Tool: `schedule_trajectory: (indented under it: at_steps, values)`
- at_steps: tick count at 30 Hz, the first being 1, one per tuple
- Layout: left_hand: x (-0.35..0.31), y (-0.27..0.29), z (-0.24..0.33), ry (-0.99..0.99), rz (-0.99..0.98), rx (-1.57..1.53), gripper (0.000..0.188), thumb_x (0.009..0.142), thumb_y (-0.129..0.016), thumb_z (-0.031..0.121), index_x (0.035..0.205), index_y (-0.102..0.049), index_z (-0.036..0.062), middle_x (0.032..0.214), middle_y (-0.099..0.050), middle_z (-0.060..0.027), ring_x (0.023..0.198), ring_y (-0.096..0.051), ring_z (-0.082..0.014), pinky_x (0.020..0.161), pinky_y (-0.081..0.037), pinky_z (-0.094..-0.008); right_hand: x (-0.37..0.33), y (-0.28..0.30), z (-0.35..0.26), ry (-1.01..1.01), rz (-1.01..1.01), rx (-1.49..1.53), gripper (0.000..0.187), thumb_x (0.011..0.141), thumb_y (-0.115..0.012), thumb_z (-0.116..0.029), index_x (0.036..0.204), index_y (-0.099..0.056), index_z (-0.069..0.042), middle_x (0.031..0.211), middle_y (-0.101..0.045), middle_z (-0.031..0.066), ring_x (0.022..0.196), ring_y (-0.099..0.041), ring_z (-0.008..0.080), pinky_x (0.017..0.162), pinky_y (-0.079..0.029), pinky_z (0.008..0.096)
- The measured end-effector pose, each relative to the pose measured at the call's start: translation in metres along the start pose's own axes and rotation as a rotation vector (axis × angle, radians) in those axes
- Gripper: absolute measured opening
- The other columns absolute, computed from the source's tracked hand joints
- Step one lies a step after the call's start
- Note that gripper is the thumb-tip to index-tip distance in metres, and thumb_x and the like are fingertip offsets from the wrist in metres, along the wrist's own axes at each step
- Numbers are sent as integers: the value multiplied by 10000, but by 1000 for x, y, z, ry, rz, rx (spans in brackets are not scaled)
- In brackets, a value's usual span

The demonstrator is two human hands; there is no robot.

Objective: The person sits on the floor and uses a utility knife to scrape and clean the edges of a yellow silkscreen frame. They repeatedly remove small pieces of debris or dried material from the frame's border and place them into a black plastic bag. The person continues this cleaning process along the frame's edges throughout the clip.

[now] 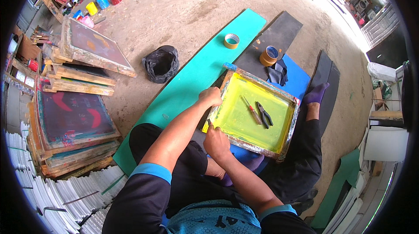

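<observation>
A wooden screen-printing frame (pixel 286 146) with yellow mesh lies tilted across my lap and the mats between my legs. My left hand (pixel 211 96) is closed on its left rail near the upper corner. At the lower left corner, my right hand (pixel 217 141) is a fist around a thin tool; only a small dark tip shows above the fingers, against the rail. On the mesh rest a screwdriver (pixel 253 112) with a clear and red handle and a pair of black-handled pliers (pixel 264 115), side by side.
A roll of tape (pixel 231 41) sits on the green mat (pixel 192 77). On the black mat (pixel 279 33) stands a brown tub (pixel 269 56) beside a dark cloth (pixel 277 73). A black bag (pixel 161 63) and stacked screens (pixel 78 116) are to the left. My feet flank the frame.
</observation>
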State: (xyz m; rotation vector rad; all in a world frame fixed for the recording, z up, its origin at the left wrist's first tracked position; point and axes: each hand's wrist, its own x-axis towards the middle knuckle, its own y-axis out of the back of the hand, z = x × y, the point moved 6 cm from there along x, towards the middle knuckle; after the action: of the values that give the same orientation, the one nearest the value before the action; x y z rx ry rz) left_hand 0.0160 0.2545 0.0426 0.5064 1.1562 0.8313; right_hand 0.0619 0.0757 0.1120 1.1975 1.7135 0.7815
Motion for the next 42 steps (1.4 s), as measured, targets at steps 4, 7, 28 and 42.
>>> schedule_trajectory:
  at_steps: [4, 7, 28, 42]
  values:
    - [0, -3, -4, -1, -8, -2, 350, 826, -693, 139, 1154, -759, 37, 1203, -746, -180, 1129, -725, -336, 909, -594, -458, -14, -10, 5, 34, -6, 0, 424, 872, -580, -49, 1264, -599, 110, 957, -687, 358, 839, -751, 452, 711, -627, 493]
    - [9, -12, -24, -40, 72, -22, 324, 800, -741, 199, 1062, -772, 11, 1107, -754, -217, 1045, -736, -373, 872, -591, -479, -19, -10, 8, 56, 22, 73, 478, 865, -579, -44, 1339, -603, 11, 963, -685, 357, 835, -739, 468, 724, -614, 525]
    - [-17, -29, -13, -96, 18, 296, 336, 857, -738, 285, 1091, -773, 46, 1169, -750, -180, 1087, -725, -358, 918, -584, -477, -20, -54, 185, -57, 341, 1061, 374, 985, -693, -108, 1348, -646, -35, 853, -663, 62, 641, -552, 87, 579, -433, 269]
    - [-57, -51, -7, -83, 237, 195, 311, 923, -703, 345, 1007, -748, 50, 1002, -752, -238, 974, -732, -425, 834, -581, -538, -22, -45, 184, -126, 198, 1291, 363, 1058, -639, -253, 1331, -599, -16, 707, -605, 36, 499, -522, 91, 452, -416, 263]
